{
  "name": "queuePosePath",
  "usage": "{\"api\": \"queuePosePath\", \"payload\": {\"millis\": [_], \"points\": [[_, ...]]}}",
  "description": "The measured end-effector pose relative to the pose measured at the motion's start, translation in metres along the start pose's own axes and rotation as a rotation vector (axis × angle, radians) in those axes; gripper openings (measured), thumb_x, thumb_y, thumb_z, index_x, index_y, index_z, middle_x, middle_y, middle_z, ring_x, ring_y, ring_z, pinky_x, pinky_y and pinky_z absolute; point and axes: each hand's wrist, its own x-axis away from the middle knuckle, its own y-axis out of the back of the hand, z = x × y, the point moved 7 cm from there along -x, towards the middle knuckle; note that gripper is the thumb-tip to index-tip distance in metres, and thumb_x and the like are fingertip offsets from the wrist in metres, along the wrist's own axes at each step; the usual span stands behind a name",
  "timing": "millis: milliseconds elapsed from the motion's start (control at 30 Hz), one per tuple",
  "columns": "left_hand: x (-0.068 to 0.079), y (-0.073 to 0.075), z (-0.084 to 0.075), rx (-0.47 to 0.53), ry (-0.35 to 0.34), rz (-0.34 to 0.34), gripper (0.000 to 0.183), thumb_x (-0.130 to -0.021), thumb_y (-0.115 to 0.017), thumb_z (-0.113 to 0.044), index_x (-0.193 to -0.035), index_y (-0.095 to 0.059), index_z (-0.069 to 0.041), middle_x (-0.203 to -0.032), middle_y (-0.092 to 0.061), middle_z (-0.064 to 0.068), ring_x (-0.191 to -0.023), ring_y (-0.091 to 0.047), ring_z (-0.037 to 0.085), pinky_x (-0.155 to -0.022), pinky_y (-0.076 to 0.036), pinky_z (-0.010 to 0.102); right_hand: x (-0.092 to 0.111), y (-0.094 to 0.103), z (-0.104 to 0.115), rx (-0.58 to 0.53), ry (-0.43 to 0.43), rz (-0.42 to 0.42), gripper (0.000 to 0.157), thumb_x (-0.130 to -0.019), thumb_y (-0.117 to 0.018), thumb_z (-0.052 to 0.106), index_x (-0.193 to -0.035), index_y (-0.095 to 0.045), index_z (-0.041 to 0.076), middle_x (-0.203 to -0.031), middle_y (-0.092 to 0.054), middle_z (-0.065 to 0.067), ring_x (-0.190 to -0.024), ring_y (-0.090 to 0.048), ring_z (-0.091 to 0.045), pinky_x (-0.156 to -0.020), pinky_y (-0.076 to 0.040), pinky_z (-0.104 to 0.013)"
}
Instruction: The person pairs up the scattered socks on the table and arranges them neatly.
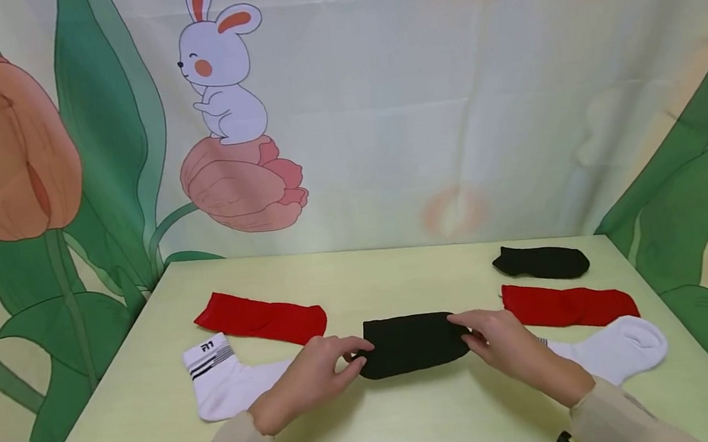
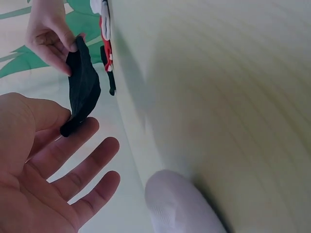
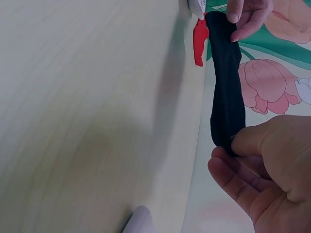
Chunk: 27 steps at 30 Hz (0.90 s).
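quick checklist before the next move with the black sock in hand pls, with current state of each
1. Left hand pinching one end of the held black sock: ok
2. Right hand pinching the opposite end: ok
3. Held sock lifted off the table: ok, wrist views show a gap
4. Other black sock beside it: not ok, lies apart at the far right
5. Right white sock's cuff print fully visible: not ok, right arm covers part
6. Held sock free of holes underneath: cannot tell
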Motion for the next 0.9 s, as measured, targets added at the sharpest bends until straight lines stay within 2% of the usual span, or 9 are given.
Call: {"api": "queuePosePath", "payload": {"millis": [200,433,633,900], "points": [[0.002,-0.004,-0.006,0.013,0.002,0.021,0.023,-0.094,-0.062,-0.016,-0.115,-0.071,-0.018,-0.091,-0.071,-0.011,-0.062,-0.052,-0.001,-0.052,-0.038,0.018,0.009,-0.001,0.0,-0.014,0.008,0.004,0.039,-0.081,-0.075,-0.002,-0.119,-0.069,0.003,-0.107,-0.072,-0.009,-0.068,-0.057,-0.003,-0.062,-0.051,-0.017],[0.003,-0.01,-0.007,0.047,0.011,0.054,0.023,-0.095,-0.061,-0.017,-0.115,-0.071,-0.017,-0.096,-0.072,-0.01,-0.08,-0.062,0.0,-0.06,-0.044,0.019,0.018,0.0,0.0,-0.007,0.016,-0.003,0.039,-0.08,-0.077,-0.001,-0.118,-0.069,0.003,-0.105,-0.072,-0.008,-0.067,-0.055,-0.002,-0.061,-0.051,-0.017],[0.002,-0.015,-0.01,0.027,0.016,0.075,0.023,-0.095,-0.061,-0.019,-0.116,-0.071,-0.018,-0.097,-0.071,-0.012,-0.083,-0.063,0.002,-0.064,-0.045,0.019,0.022,0.001,0.002,0.027,0.034,-0.015,0.038,-0.078,-0.077,-0.002,-0.115,-0.07,0.002,-0.106,-0.072,-0.009,-0.072,-0.058,-0.007,-0.062,-0.051,-0.018],[0.0,-0.018,-0.018,-0.039,-0.047,0.06,0.022,-0.095,-0.063,-0.017,-0.115,-0.071,-0.016,-0.098,-0.071,-0.008,-0.083,-0.064,0.008,-0.077,-0.05,0.023,0.028,-0.001,-0.001,0.071,0.028,-0.016,0.04,-0.076,-0.078,-0.003,-0.115,-0.07,0.003,-0.106,-0.072,-0.009,-0.08,-0.065,-0.014,-0.067,-0.054,-0.024]]}}
